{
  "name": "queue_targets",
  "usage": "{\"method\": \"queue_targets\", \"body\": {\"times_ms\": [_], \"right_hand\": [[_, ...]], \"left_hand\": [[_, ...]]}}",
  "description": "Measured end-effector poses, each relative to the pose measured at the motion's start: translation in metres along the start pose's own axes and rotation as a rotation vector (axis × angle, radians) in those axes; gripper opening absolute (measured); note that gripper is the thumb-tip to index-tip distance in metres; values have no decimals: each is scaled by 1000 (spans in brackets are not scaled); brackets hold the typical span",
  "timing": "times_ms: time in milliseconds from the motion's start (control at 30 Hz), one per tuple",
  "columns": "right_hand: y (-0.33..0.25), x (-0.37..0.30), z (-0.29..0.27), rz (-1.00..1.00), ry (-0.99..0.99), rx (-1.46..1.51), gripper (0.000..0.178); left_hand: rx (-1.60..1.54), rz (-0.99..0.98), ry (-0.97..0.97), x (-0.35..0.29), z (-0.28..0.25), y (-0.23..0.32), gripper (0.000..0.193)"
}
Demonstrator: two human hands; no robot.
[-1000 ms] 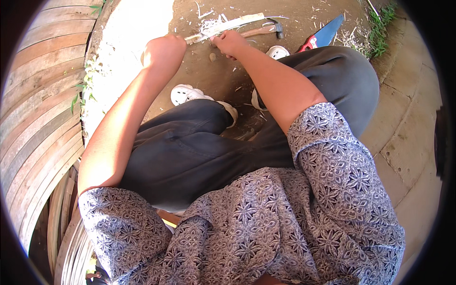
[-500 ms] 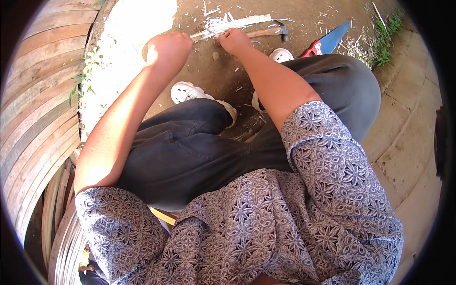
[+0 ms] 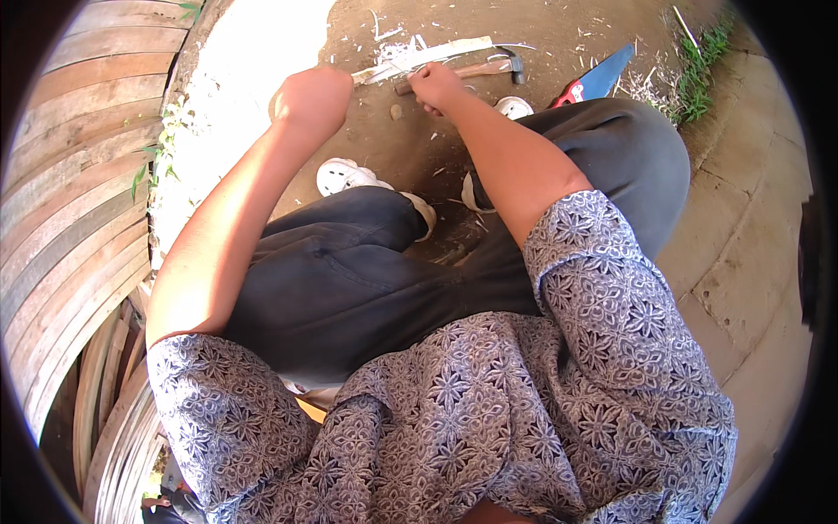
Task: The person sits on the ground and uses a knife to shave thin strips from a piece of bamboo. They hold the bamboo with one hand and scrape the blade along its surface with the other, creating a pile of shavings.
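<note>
My left hand [image 3: 312, 100] is a closed fist over the dirt, its back toward me, so whatever it holds is hidden. Just beyond its knuckles, a pale strip of split wood [image 3: 449, 51] slants away to the right over a pile of white shavings [image 3: 401, 57]; I cannot tell whether the fist touches it. My right hand [image 3: 436, 87] has its fingers curled in, and what is in them does not show. Behind that hand, a claw hammer [image 3: 476, 70] with a wooden handle lies on the ground, head to the right.
To the right lies a handsaw [image 3: 604, 74] with a blue blade and red handle, near grass [image 3: 698, 83]. My white shoes [image 3: 345, 176] stand on the dirt below my hands. Curved wooden slats [image 3: 78, 166] run along the left; pale slabs [image 3: 742, 236] cover the right side.
My right hand has shifted slightly right and toward me, away from the shavings, and its fingers now curl downward. My left fist has moved slightly toward me. The view has shifted a little.
</note>
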State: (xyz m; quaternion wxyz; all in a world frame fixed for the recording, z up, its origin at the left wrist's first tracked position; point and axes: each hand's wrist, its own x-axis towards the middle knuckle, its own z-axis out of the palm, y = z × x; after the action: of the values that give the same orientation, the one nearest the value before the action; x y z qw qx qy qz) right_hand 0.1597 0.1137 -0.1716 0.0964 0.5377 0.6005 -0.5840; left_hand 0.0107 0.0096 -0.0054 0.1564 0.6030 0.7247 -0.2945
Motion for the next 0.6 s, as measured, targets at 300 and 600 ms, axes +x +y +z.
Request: {"method": "queue_targets", "body": {"times_ms": [300,600], "right_hand": [[-12,-8,7,13,-68,26,29],[2,19,22,75,1,-62,27]], "left_hand": [[-111,15,52,-1,2,-7,19],[-118,38,30,-1,1,-7,27]]}}
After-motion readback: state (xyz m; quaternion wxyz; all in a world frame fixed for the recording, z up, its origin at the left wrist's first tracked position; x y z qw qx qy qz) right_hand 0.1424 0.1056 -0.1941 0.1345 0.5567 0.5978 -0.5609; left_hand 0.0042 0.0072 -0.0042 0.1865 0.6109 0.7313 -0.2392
